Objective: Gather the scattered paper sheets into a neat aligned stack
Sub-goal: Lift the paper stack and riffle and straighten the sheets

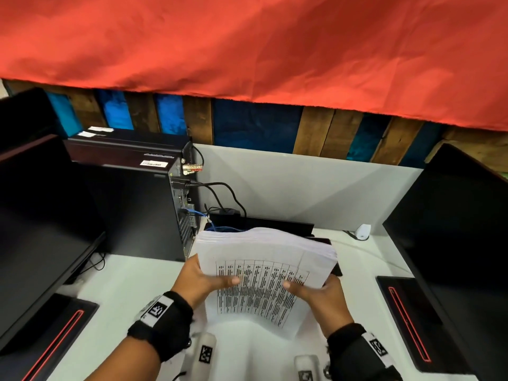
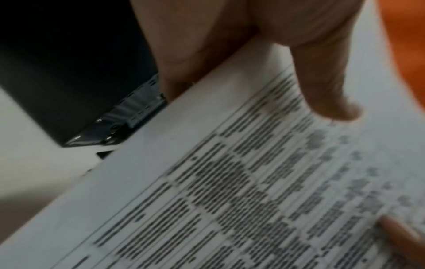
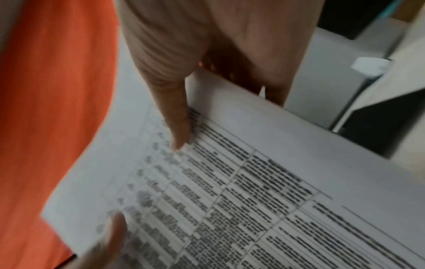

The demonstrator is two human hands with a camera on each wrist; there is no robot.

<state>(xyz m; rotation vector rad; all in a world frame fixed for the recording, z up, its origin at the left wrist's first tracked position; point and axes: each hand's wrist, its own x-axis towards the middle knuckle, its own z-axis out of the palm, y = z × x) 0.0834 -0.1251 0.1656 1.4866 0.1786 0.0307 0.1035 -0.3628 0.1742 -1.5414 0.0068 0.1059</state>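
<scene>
A thick stack of white paper sheets (image 1: 264, 259), its top sheet printed with a table, is held tilted above the white desk (image 1: 123, 284). My left hand (image 1: 203, 279) grips its left edge, thumb on the printed face. My right hand (image 1: 316, 290) grips the right edge, thumb on top as well. In the left wrist view the paper stack (image 2: 207, 182) fills the frame with my left hand's thumb (image 2: 326, 87) pressed on it. In the right wrist view the paper stack (image 3: 253, 172) lies under my right hand's thumb (image 3: 174, 116). The far edges of the sheets fan out unevenly.
A black computer tower (image 1: 132, 193) with cables stands just left of the stack. Black monitors sit at the far left (image 1: 41, 215) and far right (image 1: 453, 229). A small white device (image 1: 362, 232) lies at the back right. Red cloth (image 1: 247, 50) hangs above.
</scene>
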